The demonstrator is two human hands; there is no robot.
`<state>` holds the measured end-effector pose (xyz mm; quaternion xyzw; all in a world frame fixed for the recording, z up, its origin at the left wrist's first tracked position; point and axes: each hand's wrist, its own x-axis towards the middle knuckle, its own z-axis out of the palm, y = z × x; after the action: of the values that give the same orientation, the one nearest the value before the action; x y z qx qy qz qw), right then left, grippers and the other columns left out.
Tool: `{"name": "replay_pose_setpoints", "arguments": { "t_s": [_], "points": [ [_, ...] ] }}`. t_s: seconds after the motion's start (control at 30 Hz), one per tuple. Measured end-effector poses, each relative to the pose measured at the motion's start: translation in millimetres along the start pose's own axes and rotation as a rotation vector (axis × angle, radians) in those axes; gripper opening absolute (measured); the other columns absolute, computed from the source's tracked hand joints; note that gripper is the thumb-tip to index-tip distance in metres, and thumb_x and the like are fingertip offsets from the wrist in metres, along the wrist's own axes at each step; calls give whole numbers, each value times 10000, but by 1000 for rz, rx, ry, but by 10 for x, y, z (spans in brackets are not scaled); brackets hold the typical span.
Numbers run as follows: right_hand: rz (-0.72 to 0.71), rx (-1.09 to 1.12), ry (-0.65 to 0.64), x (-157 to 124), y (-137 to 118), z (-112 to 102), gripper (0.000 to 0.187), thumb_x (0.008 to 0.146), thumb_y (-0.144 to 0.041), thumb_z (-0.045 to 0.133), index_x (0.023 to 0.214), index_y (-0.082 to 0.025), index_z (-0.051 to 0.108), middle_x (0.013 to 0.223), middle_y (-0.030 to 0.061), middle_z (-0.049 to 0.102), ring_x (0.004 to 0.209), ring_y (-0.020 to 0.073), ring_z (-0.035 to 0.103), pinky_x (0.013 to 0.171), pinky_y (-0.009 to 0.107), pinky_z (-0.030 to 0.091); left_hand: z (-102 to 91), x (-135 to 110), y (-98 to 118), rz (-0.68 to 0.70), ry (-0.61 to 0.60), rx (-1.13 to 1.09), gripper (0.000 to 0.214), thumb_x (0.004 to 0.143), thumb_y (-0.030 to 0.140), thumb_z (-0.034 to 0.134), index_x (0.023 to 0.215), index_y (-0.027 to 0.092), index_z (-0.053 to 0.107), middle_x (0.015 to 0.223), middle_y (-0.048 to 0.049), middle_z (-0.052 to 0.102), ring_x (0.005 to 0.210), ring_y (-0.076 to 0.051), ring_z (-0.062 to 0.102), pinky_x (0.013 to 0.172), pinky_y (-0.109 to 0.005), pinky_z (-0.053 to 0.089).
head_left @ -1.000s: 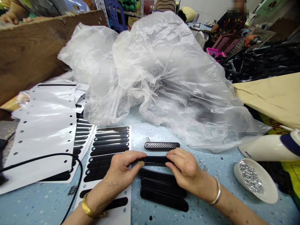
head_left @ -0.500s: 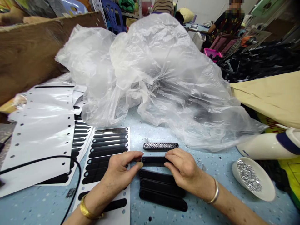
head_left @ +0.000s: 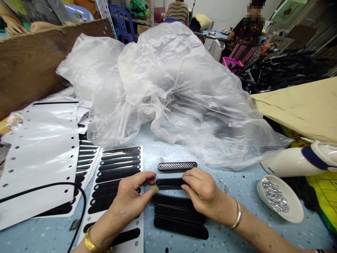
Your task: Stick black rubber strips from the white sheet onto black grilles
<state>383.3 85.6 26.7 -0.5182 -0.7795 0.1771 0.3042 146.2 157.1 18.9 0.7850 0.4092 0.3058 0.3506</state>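
One black strip (head_left: pixel 170 183), both hands on it. Left hand (head_left: pixel 131 199) pinches the left end between thumb and forefinger; right hand (head_left: pixel 204 191) is closed on the right end, fingertips over the top. The other fingers are curled loosely.

Strip: flat, narrow, matte black, rounded ends, small hole visible near the left end. It's held level, low over the table (head_left: pixel 247 182), centre front. Can't tell if it touches the surface.

Just behind it, parallel: studded strip (head_left: pixel 177 166), same shape, face covered in silver dots. Just in front: stack of plain strips (head_left: pixel 180 219), three, side by side, partly under my right hand.

Left: backing sheet (head_left: pixel 117 168) with rows of black strip shapes, my left wrist over it. Cable (head_left: pixel 84 205) loops beside that.

Right, well apart: white dish (head_left: pixel 295 212) of silver stones. Behind everything: crumpled plastic bag (head_left: pixel 171 88).
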Motion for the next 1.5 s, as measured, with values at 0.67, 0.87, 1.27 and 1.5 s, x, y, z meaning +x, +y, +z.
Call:
{"name": "replay_pose_setpoints", "arguments": {
  "t_s": [0.67,0.87,1.27,1.5],
  "points": [
    [29,43,-7,-1,25,-9,184,893,-69,492,896,-86,675,833,118,638,792,221,580,697,366,507,11,10,-48,289,-33,75,117,853,142,631,879,208,724,858,-15,780,728,-150,733,708,-266,577],
    [16,49,8,2,28,-15,180,892,-69,500,915,-98,676,843,112,645,792,216,585,698,363,514,9,44,-29,329,-79,91,143,864,123,593,867,204,711,862,-27,770,744,-155,724,642,-244,570],
    [39,130,23,-24,89,-14,146,903,-119,562,940,-125,703,904,107,683,813,202,630,729,343,542,48,10,-98,497,-33,163,248,885,75,568,1094,169,663,947,-83,771,772,-185,732,688,-305,590],
    [49,247,71,-42,158,-1,122,886,-176,638,921,-124,742,877,107,729,811,196,680,718,320,573,46,24,-98,515,-31,197,239,899,95,552,1096,181,658,956,-69,775,789,-185,740,717,-312,590]
  ]
}}
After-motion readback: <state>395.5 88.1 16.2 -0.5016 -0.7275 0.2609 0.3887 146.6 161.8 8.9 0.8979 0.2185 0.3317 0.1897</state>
